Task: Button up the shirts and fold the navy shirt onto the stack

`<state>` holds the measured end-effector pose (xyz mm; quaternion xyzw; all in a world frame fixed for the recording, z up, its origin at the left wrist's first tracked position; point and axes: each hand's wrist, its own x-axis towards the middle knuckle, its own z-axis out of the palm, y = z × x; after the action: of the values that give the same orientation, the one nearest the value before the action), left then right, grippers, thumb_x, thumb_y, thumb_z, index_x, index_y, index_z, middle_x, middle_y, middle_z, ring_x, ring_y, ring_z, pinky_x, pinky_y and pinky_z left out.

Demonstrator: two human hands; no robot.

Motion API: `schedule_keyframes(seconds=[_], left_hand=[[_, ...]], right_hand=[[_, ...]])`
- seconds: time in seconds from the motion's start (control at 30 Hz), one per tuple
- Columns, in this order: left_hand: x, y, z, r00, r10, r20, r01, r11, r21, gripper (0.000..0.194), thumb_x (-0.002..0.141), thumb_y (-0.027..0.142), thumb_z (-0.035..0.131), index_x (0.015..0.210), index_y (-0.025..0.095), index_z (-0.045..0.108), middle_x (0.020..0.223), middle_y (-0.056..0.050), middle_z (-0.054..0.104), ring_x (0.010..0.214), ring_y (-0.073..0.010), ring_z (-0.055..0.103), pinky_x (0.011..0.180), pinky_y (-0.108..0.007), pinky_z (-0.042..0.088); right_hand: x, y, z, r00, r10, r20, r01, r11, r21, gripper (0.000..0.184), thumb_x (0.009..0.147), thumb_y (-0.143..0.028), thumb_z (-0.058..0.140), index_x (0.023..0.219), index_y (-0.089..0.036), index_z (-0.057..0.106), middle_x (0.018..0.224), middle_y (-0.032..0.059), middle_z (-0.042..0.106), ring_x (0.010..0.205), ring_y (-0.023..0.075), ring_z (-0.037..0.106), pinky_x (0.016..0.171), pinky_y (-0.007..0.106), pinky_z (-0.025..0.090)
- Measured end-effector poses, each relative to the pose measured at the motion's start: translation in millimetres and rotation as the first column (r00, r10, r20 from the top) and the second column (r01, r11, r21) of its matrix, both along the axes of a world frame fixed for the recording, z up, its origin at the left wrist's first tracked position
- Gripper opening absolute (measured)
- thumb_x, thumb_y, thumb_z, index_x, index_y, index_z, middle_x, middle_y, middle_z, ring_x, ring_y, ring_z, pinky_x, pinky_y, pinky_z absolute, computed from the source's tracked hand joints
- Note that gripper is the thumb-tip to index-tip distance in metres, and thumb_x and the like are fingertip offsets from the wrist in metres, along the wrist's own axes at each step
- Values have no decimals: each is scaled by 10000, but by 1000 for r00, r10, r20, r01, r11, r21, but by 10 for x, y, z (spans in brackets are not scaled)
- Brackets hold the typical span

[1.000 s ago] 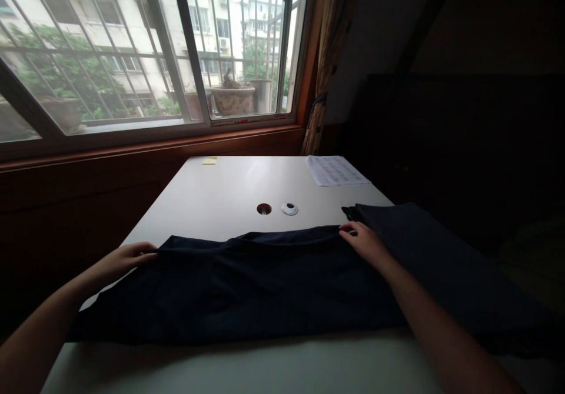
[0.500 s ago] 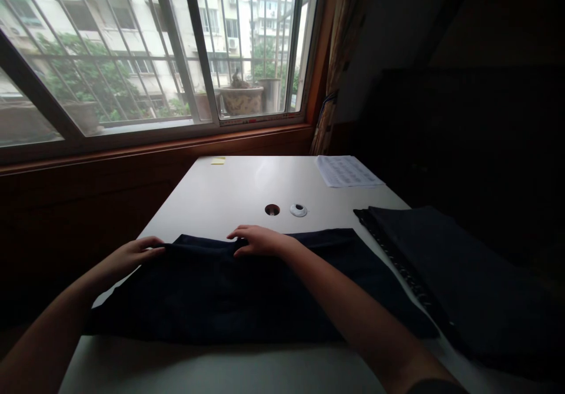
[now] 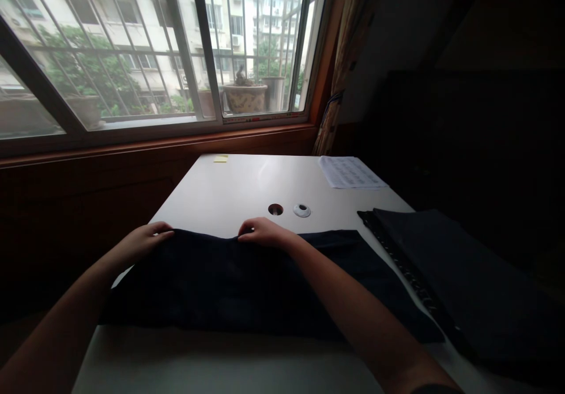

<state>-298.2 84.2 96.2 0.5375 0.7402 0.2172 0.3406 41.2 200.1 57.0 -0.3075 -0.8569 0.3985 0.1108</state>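
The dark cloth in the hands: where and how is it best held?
Probably by the far edge of the dark cloth, pinched from above: this thin edge runs sideways, dipping slightly between the left hand and the right hand, which pinch it.

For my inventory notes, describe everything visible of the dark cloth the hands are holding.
The dark navy cloth looks like plain fabric, much detail lost in shadow. It lies crosswise on the white table, broader along its near edge. The left hand pinches the far edge's left end, the right hand that edge near the middle; between them it dips slightly.
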Motion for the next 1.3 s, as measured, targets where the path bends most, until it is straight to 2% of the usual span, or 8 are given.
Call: schedule_keyframes(seconds=[0.17, 0.37, 0.6, 0.73, 0.87, 1.0, 1.1, 1.3], left_hand=[[63, 273, -242, 982, -81, -168, 86, 996, 24, 442, 651, 592, 618, 827, 195, 701, 850, -76, 729, 887, -312, 678, 738, -338, 530], [102, 248, -398, 982, -110, -157, 118, 992, 42, 461, 691, 601, 572, 874, 194, 685, 925, -85, 735, 930, -312, 675, 778, -344, 522], [40, 163, -442, 983, -99, -157, 107, 993, 42, 574, 703, 645, 558, 1027, 181, 656, 995, -98, 708, 946, -310, 675, 790, -359, 535], [107, 184, -484, 955, -90, -282, 139, 977, 159, 702, 741, 608, 532, 1243, 122, 597, 1169, -170, 614, 1028, -324, 647, 863, -411, 536], [422, 209, -396, 914, -196, -354, 298, 917, 263, 577, 849, 589, 506, 1238, 183, 635, 1257, -154, 563, 1169, -348, 568, 993, -474, 482], [996, 249, -242, 877, -422, -229, 472, 845, 251, 518, 893, 625, 511, 1216, 250, 664, 1260, -110, 593, 1184, -326, 562, 1009, -463, 484], [1411, 336, -239, 822, -548, -156, 570, 783, 248, 529, 878, 618, 555, 1248, 251, 651, 1239, -114, 615, 1153, -316, 585, 971, -444, 507], [1780, 601, -481, 851, -511, -119, 524, 825, 212, 363, 858, 521, 576, 1000, 209, 694, 1028, -80, 704, 957, -267, 657, 849, -370, 535]], right_hand=[[-9, 31, -173, 992, -102, 72, 100, 995, 28, 265, 817, -347, 741, 1052, -224, 729, 1028, 63, 727, 961, 231, 660, 839, 315, 489], [245, 15, -177, 982, -155, 104, 153, 988, 24, 420, 811, -427, 751, 1181, -247, 666, 1062, 57, 701, 940, 219, 654, 845, 320, 488], [1020, -53, -33, 970, -129, 204, 142, 989, -49, 456, 740, -436, 781, 1137, -235, 681, 890, 16, 693, 785, 193, 650, 701, 276, 478], [1575, -99, 21, 943, -157, 294, 183, 981, -64, 399, 704, -466, 779, 1017, -225, 723, 945, 36, 710, 832, 220, 655, 679, 277, 460], [2139, -77, 13, 885, -246, 394, 275, 961, -17, 356, 675, -449, 782, 962, -243, 744, 920, 38, 727, 842, 244, 654, 699, 298, 443], [2626, 5, 0, 862, -290, 415, 319, 948, 0, 236, 719, -431, 715, 832, -225, 742, 798, 35, 701, 751, 225, 621, 652, 301, 407], [2894, 41, 57, 857, -315, 407, 346, 938, -2, 263, 759, -447, 665, 831, -203, 731, 780, 38, 682, 741, 210, 601, 659, 298, 407], [3178, -12, 92, 873, -446, 198, 483, 845, -228, 414, 764, -551, 687, 944, -179, 674, 823, 19, 651, 729, 161, 575, 634, 248, 414]])
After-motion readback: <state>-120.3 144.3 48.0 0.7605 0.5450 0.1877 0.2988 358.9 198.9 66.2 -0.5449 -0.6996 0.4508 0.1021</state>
